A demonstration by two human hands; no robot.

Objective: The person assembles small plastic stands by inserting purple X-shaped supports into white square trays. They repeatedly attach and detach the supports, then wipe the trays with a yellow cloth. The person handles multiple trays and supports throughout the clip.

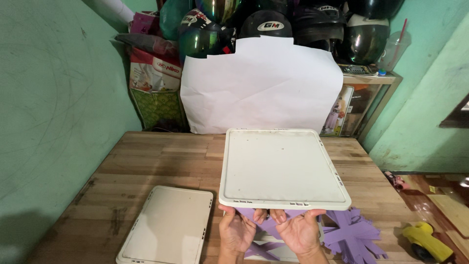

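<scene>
1. Green-painted walls (58, 88) enclose a butcher-block wooden bench (161, 161), seen from above; every position below is given relative to the raised white tray.
2. Raised white tray (282, 167): a shallow rectangular plastic panel with rounded corners and a low rim, held above the bench and tilted so that its far edge lies toward the back wall.
3. Left hand (236, 231): under the tray's near edge, palm up, its fingers (225, 209) curled closed onto the rim at the near-left corner.
4. Right hand (301, 231): just beside the left hand, palm up, under the middle of the near edge, its fingers (316, 213) closed against the rim; both hands carry the tray together.
5. Second white tray (168, 230): of the same kind, lying flat on the bench to the lower left of the raised tray and apart from it.
6. Purple cut-out shapes (352, 235): foam or paper pieces with radiating strips, on the bench below and to the lower right of the raised tray, partly hidden by the hands.
7. White paper sheet (261, 88): standing upright beyond the tray's far edge.
8. Motorcycle helmets (266, 22): stacked behind and above the sheet.
9. Yellow toy (426, 240): on the floor, well to the lower right of the tray.
</scene>
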